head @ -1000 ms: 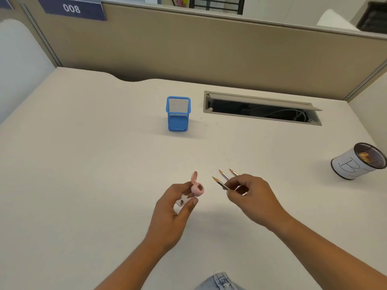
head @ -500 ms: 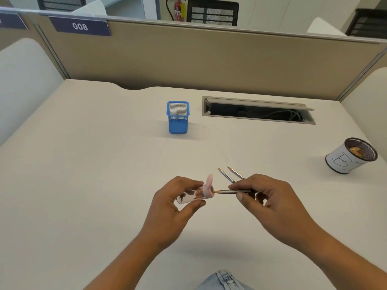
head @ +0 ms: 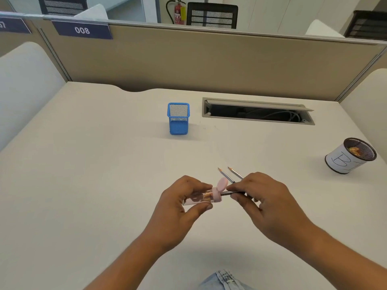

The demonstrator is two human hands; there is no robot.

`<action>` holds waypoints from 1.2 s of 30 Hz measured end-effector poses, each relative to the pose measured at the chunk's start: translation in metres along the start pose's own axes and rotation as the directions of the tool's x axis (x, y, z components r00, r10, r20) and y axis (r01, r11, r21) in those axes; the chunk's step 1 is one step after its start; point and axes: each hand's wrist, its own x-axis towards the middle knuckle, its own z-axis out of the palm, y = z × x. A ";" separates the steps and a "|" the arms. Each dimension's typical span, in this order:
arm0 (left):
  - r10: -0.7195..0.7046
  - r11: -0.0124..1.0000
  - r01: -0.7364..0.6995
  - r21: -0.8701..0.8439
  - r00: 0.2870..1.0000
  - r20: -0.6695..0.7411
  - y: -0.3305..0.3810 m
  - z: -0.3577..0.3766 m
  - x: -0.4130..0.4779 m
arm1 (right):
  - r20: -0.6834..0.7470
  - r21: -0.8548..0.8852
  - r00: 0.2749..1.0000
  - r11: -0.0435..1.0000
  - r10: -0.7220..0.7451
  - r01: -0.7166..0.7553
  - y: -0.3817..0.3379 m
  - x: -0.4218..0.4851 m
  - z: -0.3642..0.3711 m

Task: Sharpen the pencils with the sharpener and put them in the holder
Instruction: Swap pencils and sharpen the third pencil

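My left hand (head: 178,208) grips a pink sharpener (head: 216,194) with a clear body and its flap lid raised. My right hand (head: 266,204) pinches a dark pencil (head: 231,193) whose tip sits inside the sharpener's opening. Two more pencils (head: 230,174) stick out of the same right hand, their sharp points aimed up and to the left. The blue mesh holder (head: 178,119) stands upright and apart from both hands, farther back on the desk; nothing shows inside it.
A black mesh cup (head: 349,156) wrapped in white paper leans at the right, with shavings inside. A cable slot (head: 257,111) is open in the cream desk (head: 83,164) behind the hands. A beige partition (head: 209,59) closes the back edge.
The right hand brought one pencil level and pushed its tip into the sharpener. The left hand turned the sharpener sideways to meet it. The head camera tilted up a little.
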 end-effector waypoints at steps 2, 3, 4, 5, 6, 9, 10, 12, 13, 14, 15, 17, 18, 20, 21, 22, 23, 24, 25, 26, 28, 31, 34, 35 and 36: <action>0.032 0.999 -0.032 0.022 0.999 -0.014 0.000 0.002 0.000 | 0.052 -0.061 0.997 0.997 -0.053 0.056 0.001 0.001 0.000; 0.052 0.998 -0.051 0.035 0.998 -0.026 -0.001 0.003 0.000 | 0.071 -0.047 0.996 0.997 -0.057 0.061 0.001 0.002 0.000; 0.073 0.997 -0.072 0.042 0.997 -0.038 -0.001 0.004 0.000 | 0.088 -0.013 0.996 0.999 -0.034 0.035 0.000 0.003 0.000; 0.098 0.994 -0.096 0.045 0.994 -0.050 -0.001 0.006 0.000 | 0.110 0.039 0.994 0.999 0.021 -0.025 -0.001 0.004 -0.001; 0.128 0.991 -0.124 0.055 0.990 -0.061 0.000 0.008 0.000 | 0.146 0.120 0.984 0.986 0.101 -0.119 -0.002 0.005 -0.001; 0.220 0.972 -0.212 0.100 0.973 -0.076 0.001 0.012 0.000 | 0.387 0.408 0.803 0.697 0.453 -0.590 -0.006 0.013 -0.006; 0.236 0.968 -0.227 0.109 0.969 -0.073 0.001 0.012 0.001 | 0.456 0.427 0.737 0.604 0.499 -0.673 -0.009 0.015 -0.008; 0.229 0.967 -0.220 0.129 0.972 -0.059 0.000 0.010 0.003 | 0.484 0.381 0.729 0.634 0.484 -0.673 -0.012 0.019 -0.012; 0.215 0.967 -0.208 0.148 0.976 -0.036 0.001 0.008 0.003 | 0.473 0.346 0.761 0.701 0.444 -0.624 -0.014 0.019 -0.014; 0.214 0.956 -0.210 0.205 0.977 0.001 0.002 0.006 0.004 | 0.450 0.309 0.800 0.771 0.397 -0.557 -0.014 0.019 -0.014; 0.226 0.924 -0.230 0.306 0.973 0.048 0.003 0.005 0.004 | 0.418 0.264 0.840 0.839 0.346 -0.477 -0.013 0.018 -0.014; 0.232 0.811 -0.269 0.520 0.963 0.137 0.004 0.002 0.006 | 0.326 0.122 0.919 0.954 0.223 -0.274 -0.006 0.013 -0.012; 0.206 0.795 -0.260 0.548 0.965 0.159 0.004 0.003 0.006 | 0.281 0.019 0.948 0.987 0.146 -0.157 -0.003 0.011 -0.011; 0.113 0.861 -0.184 0.474 0.978 0.173 0.007 0.003 0.007 | 0.228 -0.172 0.974 0.984 -0.014 0.054 0.004 0.011 -0.011; 0.062 0.916 -0.126 0.381 0.983 0.175 0.008 0.003 0.007 | 0.220 -0.231 0.973 0.965 -0.070 0.122 0.007 0.012 -0.011; 0.020 0.959 -0.069 0.275 0.984 0.180 0.009 0.003 0.006 | 0.222 -0.277 0.969 0.945 -0.111 0.172 0.009 0.012 -0.011; 0.000 0.979 -0.038 0.202 0.983 0.184 0.010 0.003 0.006 | 0.223 -0.310 0.965 0.928 -0.138 0.205 0.011 0.011 -0.011; 0.007 0.983 -0.039 0.178 0.984 0.179 0.010 0.004 0.006 | 0.223 -0.322 0.964 0.922 -0.145 0.213 0.011 0.010 -0.009; 0.024 0.982 -0.055 0.182 0.986 0.168 0.009 0.004 0.006 | 0.228 -0.306 0.967 0.934 -0.116 0.184 0.009 0.008 -0.008; 0.052 0.975 -0.082 0.208 0.988 0.145 0.008 0.005 0.005 | 0.231 -0.259 0.972 0.961 -0.041 0.102 0.005 0.008 -0.006; 0.130 0.949 -0.148 0.277 0.988 0.081 0.005 0.007 0.006 | 0.270 -0.062 0.940 0.978 0.209 -0.200 0.002 0.010 -0.001; 0.314 0.864 -0.309 0.398 0.948 0.053 0.003 0.011 0.007 | 0.478 0.259 0.703 0.681 0.526 -0.685 -0.002 0.015 -0.003; 0.373 0.833 -0.357 0.422 0.927 0.049 0.002 0.010 0.010 | 0.612 0.339 0.607 0.526 0.506 -0.780 -0.006 0.019 -0.009; 0.340 0.856 -0.327 0.400 0.940 0.042 0.002 0.009 0.011 | 0.615 0.331 0.627 0.564 0.479 -0.756 -0.009 0.019 -0.011; 0.290 0.886 -0.281 0.369 0.956 0.032 0.002 0.007 0.011 | 0.596 0.332 0.668 0.620 0.447 -0.711 -0.009 0.019 -0.012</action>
